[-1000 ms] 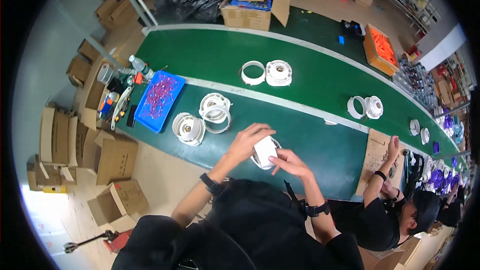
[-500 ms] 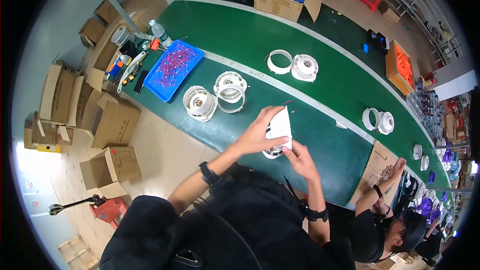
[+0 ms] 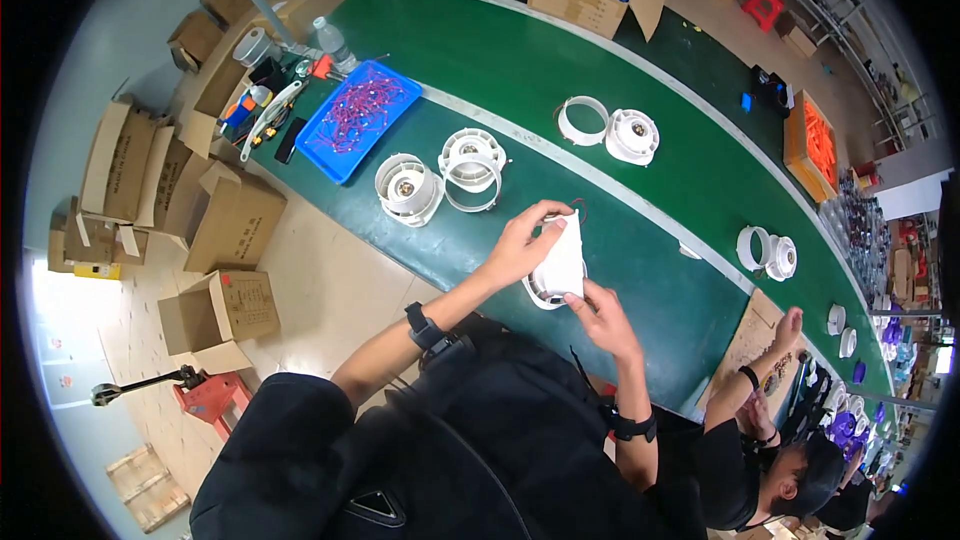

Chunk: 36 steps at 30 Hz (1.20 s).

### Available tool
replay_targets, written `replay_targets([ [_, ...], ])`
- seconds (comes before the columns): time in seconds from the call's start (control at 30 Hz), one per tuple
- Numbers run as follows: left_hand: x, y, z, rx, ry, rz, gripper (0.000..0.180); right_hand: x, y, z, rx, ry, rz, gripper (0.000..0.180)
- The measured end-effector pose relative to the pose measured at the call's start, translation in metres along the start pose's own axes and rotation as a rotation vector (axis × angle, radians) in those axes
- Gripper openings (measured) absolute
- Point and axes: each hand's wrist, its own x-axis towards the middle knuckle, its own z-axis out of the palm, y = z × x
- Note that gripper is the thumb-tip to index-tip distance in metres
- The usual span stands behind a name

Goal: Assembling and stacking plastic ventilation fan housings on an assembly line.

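Above the near side of the green bench, a white plastic housing [image 3: 563,262] is tilted on its side between my hands. My left hand [image 3: 522,246] grips its upper end, thumb and fingers closing near the spot where a thin dark red wire [image 3: 582,204] sticks out. At the lower end my right hand [image 3: 603,320] pinches the rim. The inside of the housing faces away and is mostly hidden. To the left on the bench are a round white fan-like unit [image 3: 408,190] and a second such unit [image 3: 472,148], with a white ring [image 3: 472,204] leaning against the second.
A blue tray [image 3: 338,168] of red-purple wires lies at the left, beside a water bottle [image 3: 333,43] and tools. Across the divider strip stand another ring [image 3: 566,128] and unit [image 3: 632,137]. A co-worker [image 3: 745,410] works at the right, by a wooden board [image 3: 745,340].
My left hand has slid up toward the wire end of the housing, its thumb lifting off the lower part. The right hand keeps its hold. The whole view has shifted slightly.
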Motion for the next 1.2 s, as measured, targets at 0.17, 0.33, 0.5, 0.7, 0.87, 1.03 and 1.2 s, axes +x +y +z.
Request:
replay_targets([
  [0.17, -0.008, 0.013, 0.005, 0.232, -0.006, 0.163, 0.037, 0.002, 0.018, 0.002, 0.154, 0.084, -0.032, 0.017],
  [0.33, 0.008, -0.014, -0.012, -0.334, 0.076, -0.023, 0.046, 0.004, 0.005, -0.002, 0.072, -0.011, -0.070, 0.018],
  [0.5, 0.000, -0.014, -0.024, -0.406, -0.146, -0.300, 0.056, 0.006, 0.011, -0.010, 0.001, -0.008, -0.308, 0.022],
  [0.7, -0.009, -0.020, -0.035, -0.621, -0.308, -0.445, 0.064, 0.000, 0.010, -0.012, 0.145, -0.049, -0.163, 0.028],
  [0.87, -0.010, 0.010, -0.019, -0.063, -0.221, 0.076, 0.081, -0.005, 0.017, -0.020, 0.330, 0.115, -0.126, 0.044],
  [1.03, -0.008, 0.029, 0.011, 0.463, -0.260, 0.504, 0.088, -0.015, 0.020, -0.019, 0.487, 0.209, 0.028, 0.037],
  [1.2, -0.017, 0.021, 0.022, 0.288, -0.304, 0.338, 0.079, -0.033, 0.007, -0.019, 0.422, 0.180, -0.003, 0.036],
])
